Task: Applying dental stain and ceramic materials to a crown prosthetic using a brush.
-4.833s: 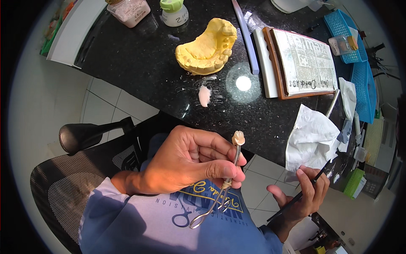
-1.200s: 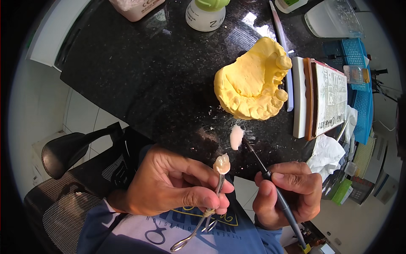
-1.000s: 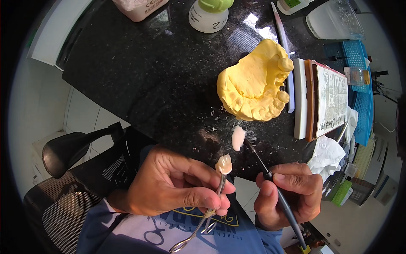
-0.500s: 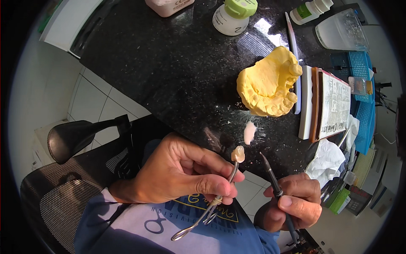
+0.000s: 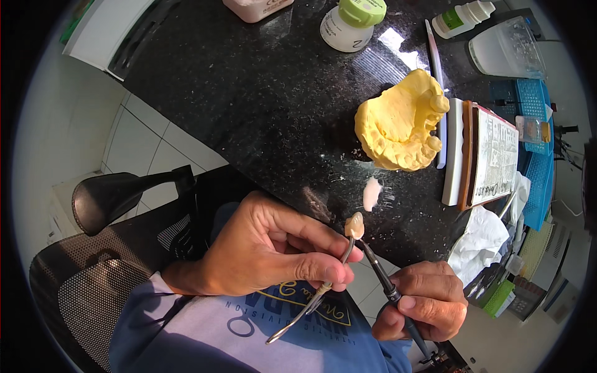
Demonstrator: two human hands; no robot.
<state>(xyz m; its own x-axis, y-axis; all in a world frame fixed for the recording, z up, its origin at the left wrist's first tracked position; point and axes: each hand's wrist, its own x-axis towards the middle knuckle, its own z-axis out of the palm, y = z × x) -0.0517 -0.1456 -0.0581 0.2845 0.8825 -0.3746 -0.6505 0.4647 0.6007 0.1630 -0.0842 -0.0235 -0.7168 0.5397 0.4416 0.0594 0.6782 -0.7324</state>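
Note:
My left hand (image 5: 264,252) is closed around curved metal locking tweezers (image 5: 318,297), thumb and fingers pinching the shaft. A cream tooth crown (image 5: 354,225) sits at their upper end. My right hand (image 5: 429,299) grips a dark-handled, fine-pointed brush (image 5: 385,281), slanting up to the left. Its tip lies at the crown's lower right edge; I cannot tell whether they touch. Just beyond the crown, a whitish-pink smear of paste (image 5: 372,194) lies on the black counter (image 5: 249,112). Farther off stands a yellow dental cast (image 5: 388,121) with a few whitish teeth.
A lidded jar (image 5: 342,31), a dropper bottle (image 5: 463,18) and a clear cup (image 5: 507,48) stand at the back. Right of the cast are a pale stick (image 5: 437,93), a flat box (image 5: 494,155) and crumpled tissue (image 5: 479,245). A chair (image 5: 93,304) is at left.
The brush in my right hand has moved left and its tip now meets or nearly meets the crown. The tweezers and crown have turned slightly; the view has shifted a little.

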